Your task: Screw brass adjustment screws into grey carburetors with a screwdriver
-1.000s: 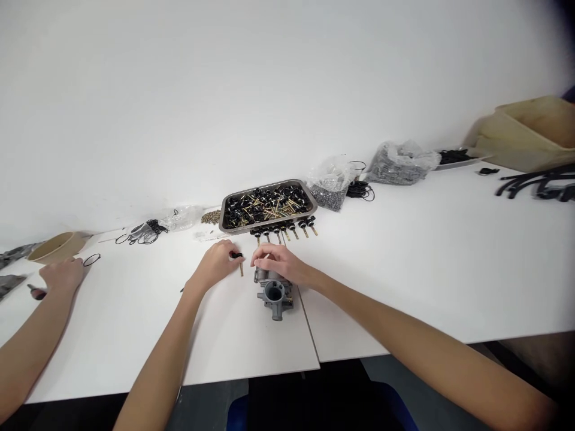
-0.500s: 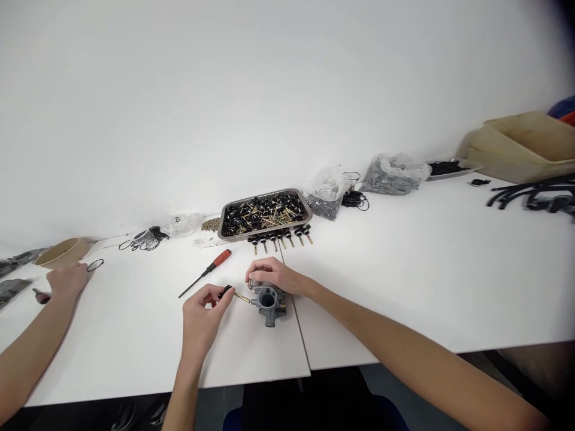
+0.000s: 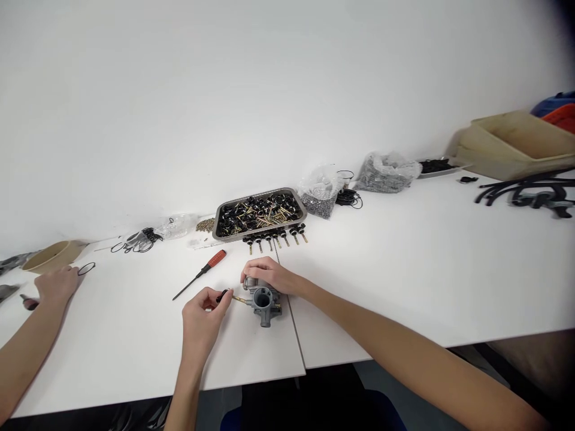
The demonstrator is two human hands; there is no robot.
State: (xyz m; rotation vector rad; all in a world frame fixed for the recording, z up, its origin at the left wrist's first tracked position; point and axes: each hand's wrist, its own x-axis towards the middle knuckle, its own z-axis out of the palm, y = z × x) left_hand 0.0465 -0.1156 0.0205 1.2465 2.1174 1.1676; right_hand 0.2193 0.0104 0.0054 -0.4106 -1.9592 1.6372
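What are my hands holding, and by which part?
Your left hand pinches the brass-stemmed piece by its black end; your right hand holds the gray metal body from above, at its far end.

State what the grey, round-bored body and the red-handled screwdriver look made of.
Grey, round-bored body: probably cast metal, matte, from its dull grey surface.
Red-handled screwdriver: handle likely smooth plastic, from its bright red colour; thin dark shaft probably metal, finish unclear.

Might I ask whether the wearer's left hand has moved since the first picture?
Yes: the left hand moved away from the tray, toward the near table edge.
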